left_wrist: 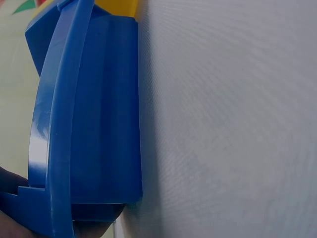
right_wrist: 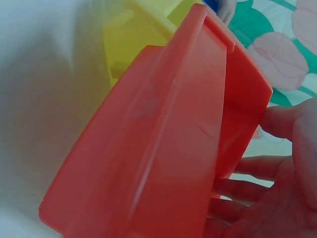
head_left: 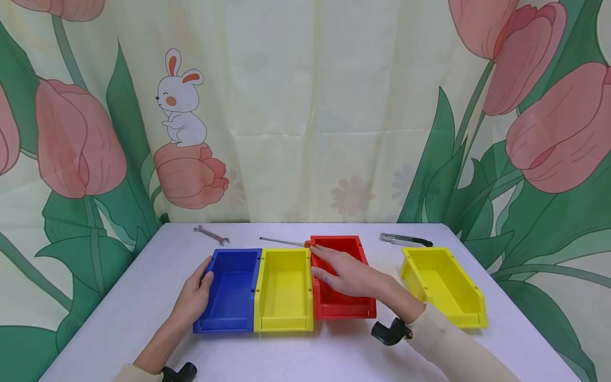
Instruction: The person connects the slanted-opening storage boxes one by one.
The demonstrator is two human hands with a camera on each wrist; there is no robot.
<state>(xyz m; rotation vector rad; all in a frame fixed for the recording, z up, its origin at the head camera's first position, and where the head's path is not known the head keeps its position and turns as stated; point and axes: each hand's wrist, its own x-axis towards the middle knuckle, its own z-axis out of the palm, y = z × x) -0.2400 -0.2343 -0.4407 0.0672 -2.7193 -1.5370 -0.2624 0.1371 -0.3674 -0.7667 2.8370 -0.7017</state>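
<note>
My left hand [head_left: 197, 289] grips the left wall of a blue storage bin [head_left: 231, 292], with the thumb at the rim. In the left wrist view the side of the blue bin [left_wrist: 104, 109] stands close to the white tabletop. Beside it is a yellow bin [head_left: 285, 289], its wall against the blue one. Reaching across a red bin [head_left: 346, 310], my right hand [head_left: 350, 273] holds it at its left wall. The right wrist view shows the red bin [right_wrist: 173, 129] at a slant and the fingers [right_wrist: 242, 191] partly hidden behind it.
A second yellow bin [head_left: 446, 289] sits apart at the right. Behind the bins lie a wrench [head_left: 211, 234], a screwdriver [head_left: 284, 242] with its handle partly hidden, and a utility knife [head_left: 406, 240]. A printed curtain [head_left: 310, 106] hangs behind the table [head_left: 334, 361].
</note>
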